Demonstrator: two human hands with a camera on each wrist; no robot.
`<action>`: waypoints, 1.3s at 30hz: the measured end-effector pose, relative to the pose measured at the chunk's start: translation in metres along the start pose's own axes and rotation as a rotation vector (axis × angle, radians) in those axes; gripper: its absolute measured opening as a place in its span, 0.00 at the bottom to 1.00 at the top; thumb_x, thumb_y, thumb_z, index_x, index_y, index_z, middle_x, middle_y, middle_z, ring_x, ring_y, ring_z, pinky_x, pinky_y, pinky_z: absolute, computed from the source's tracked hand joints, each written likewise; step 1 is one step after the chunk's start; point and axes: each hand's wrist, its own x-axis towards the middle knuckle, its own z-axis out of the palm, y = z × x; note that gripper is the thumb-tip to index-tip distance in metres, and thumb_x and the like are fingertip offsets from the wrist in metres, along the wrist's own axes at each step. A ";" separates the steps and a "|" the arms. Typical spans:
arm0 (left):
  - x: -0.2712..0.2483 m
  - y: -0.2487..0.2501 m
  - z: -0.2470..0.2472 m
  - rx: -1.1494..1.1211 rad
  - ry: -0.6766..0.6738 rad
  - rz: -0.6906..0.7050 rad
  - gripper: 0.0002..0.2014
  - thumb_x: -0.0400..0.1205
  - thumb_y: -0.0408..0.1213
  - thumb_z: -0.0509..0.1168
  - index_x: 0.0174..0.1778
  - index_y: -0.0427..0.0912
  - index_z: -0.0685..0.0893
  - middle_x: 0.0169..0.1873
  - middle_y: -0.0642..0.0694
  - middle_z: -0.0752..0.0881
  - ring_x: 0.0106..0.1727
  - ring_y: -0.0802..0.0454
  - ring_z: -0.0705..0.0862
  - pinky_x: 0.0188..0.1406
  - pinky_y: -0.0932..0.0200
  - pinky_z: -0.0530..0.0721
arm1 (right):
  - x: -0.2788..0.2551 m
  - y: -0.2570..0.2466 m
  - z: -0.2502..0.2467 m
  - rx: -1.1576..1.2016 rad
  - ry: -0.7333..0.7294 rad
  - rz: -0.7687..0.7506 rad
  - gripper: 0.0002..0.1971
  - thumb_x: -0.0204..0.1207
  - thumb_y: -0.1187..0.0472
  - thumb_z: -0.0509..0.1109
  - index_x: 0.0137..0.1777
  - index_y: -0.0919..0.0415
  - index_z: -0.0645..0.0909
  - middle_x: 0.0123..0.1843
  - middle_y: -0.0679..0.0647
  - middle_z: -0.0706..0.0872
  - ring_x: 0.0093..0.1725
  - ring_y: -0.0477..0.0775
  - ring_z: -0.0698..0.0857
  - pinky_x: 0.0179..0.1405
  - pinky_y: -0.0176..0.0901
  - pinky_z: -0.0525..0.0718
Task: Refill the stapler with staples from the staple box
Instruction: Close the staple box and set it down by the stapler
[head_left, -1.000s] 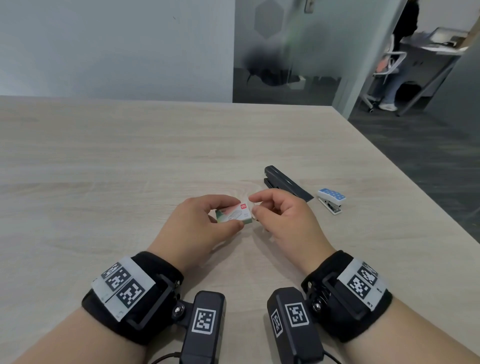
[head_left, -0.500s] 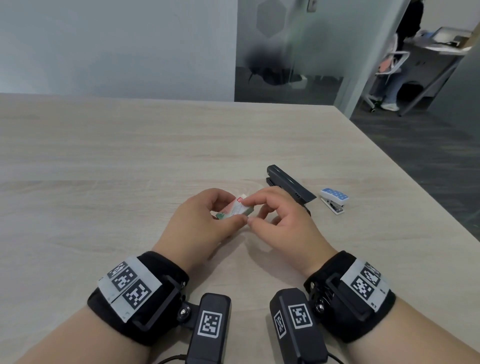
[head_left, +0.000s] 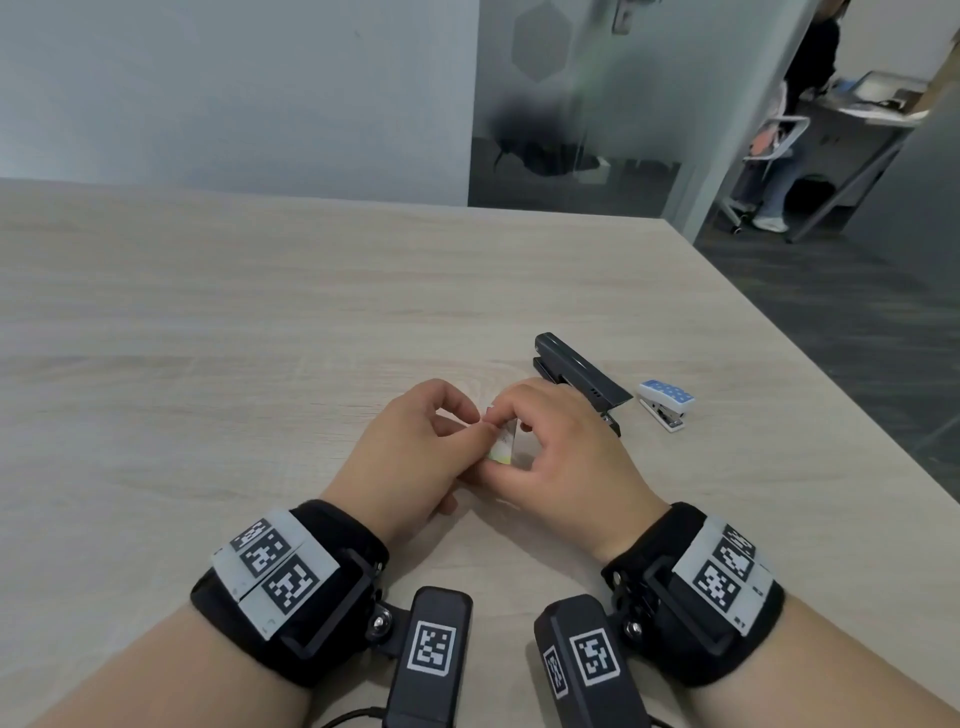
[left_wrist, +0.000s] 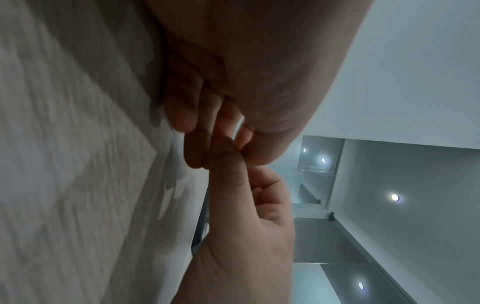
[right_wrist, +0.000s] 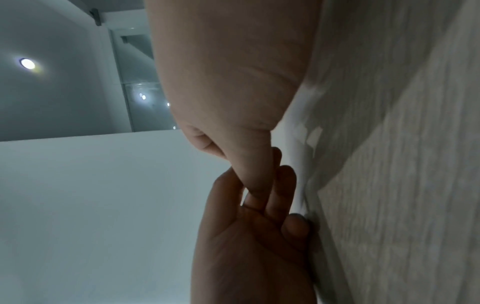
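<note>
**A:** Starting at your left: what was your left hand doing?

**B:** It sat low over the wooden table, fingers curled, with forefinger and thumb pinching the near-left side of the staple box. You held the box up on edge between your two hands, so from the head camera only a thin sliver of it showed, pale with a touch of green and yellow.

**A:** And your right hand?

**B:** It was pressed right up against the left one, fingers curled as well, gripping the box from the right. Your forefinger came down over the box's top edge while the thumb sat below. In the left wrist view your right thumb crossed in front of the left fingertips; the box itself was hidden there. The right wrist view showed the same knot of fingers from the other side, blurred, and again no box could be made out.

**A:** Could you tell whether the box was open?

**B:** No, the hands covered too much of it.

**A:** Where was the stapler?

**B:** Lying on the table just beyond your right knuckles, black, angled away to the right, and neither hand touched it. Farther right, a little apart from it, lay a small blue-and-white stapler.
</note>
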 end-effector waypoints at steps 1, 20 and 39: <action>-0.001 0.000 0.000 0.009 0.031 0.016 0.02 0.80 0.36 0.72 0.44 0.45 0.84 0.26 0.51 0.87 0.22 0.44 0.79 0.16 0.60 0.73 | 0.001 0.001 -0.001 0.001 0.003 0.010 0.18 0.65 0.40 0.76 0.47 0.51 0.84 0.48 0.44 0.86 0.51 0.49 0.82 0.54 0.43 0.80; -0.002 0.003 -0.008 0.226 0.126 0.113 0.08 0.78 0.40 0.66 0.36 0.44 0.87 0.34 0.44 0.89 0.34 0.49 0.83 0.36 0.52 0.80 | 0.060 -0.009 -0.008 -0.340 -0.374 0.176 0.12 0.74 0.52 0.77 0.55 0.52 0.83 0.43 0.43 0.79 0.46 0.51 0.79 0.36 0.40 0.71; -0.004 0.007 -0.007 0.264 0.108 0.059 0.11 0.80 0.41 0.65 0.34 0.44 0.88 0.35 0.50 0.92 0.42 0.40 0.89 0.44 0.42 0.88 | 0.037 0.077 -0.105 -0.261 -0.138 0.702 0.06 0.77 0.53 0.73 0.51 0.50 0.87 0.53 0.55 0.90 0.46 0.57 0.88 0.48 0.54 0.87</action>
